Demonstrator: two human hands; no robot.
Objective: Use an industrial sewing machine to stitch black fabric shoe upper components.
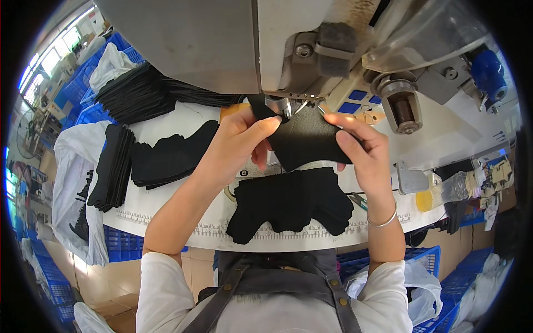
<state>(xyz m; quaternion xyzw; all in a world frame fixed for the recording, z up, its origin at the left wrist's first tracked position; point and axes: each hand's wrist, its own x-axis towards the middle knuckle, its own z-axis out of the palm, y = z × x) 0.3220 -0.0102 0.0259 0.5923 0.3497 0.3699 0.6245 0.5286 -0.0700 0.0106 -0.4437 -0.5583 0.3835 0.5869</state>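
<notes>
A black fabric piece (308, 136) spreads between my two hands, its far edge under the needle area of a sewing machine (294, 102). My left hand (244, 136) pinches its left edge between thumb and fingers, close to the presser foot. At the right edge, my right hand (361, 144) grips the same fabric, thumb on top, with the index finger reaching toward the needle area. On the table in front of me lies a stack of cut black fabric pieces (291, 202) with notched lower edges.
More black fabric stacks (172, 152) lie on the left of the white table (183, 233), whose front edge carries a printed ruler. A white plastic bag (78, 166) hangs at the left edge. Small snips (360, 201) rest at the right. Blue crates (438, 261) stand below.
</notes>
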